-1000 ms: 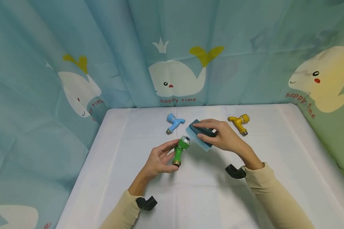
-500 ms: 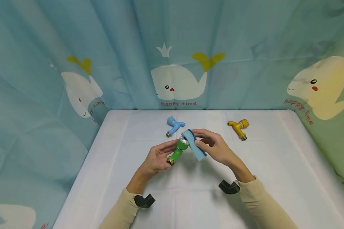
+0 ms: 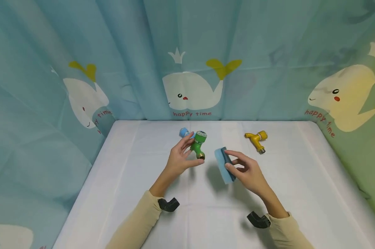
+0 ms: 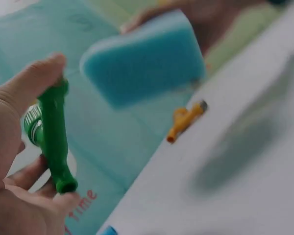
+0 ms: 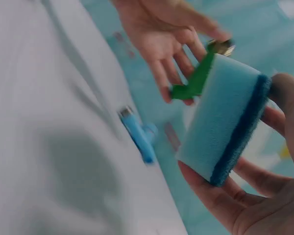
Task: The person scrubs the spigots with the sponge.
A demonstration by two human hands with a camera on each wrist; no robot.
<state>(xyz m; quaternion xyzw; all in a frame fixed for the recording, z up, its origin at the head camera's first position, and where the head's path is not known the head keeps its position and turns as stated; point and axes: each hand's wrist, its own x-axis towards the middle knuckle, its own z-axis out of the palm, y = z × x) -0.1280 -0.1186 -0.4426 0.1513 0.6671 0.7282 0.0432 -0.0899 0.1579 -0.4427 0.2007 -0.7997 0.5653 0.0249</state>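
Observation:
My left hand [image 3: 180, 159] holds a green faucet [image 3: 197, 145] above the table, thumb at its brass threaded end and fingers along the other side. In the left wrist view the green faucet [image 4: 54, 132] shows its spout and ribbed knob. The right hand [image 3: 248, 171] pinches a sponge [image 3: 224, 166] with a light blue foam side and a dark blue scouring side. A gap separates the sponge from the green faucet in the head view. The right wrist view has the sponge [image 5: 230, 117] between thumb and fingers, partly covering the green faucet.
Behind the left hand lies a blue faucet [image 3: 184, 131], partly hidden. A yellow faucet [image 3: 256, 140] lies at the back right of the white table [image 3: 143, 152]. A whale-print curtain [image 3: 128, 62] stands along the back and sides.
The sponge came against the green faucet's knob half a second ago and is now apart, to the right. The left hand moved forward with the faucet, which turned more upright.

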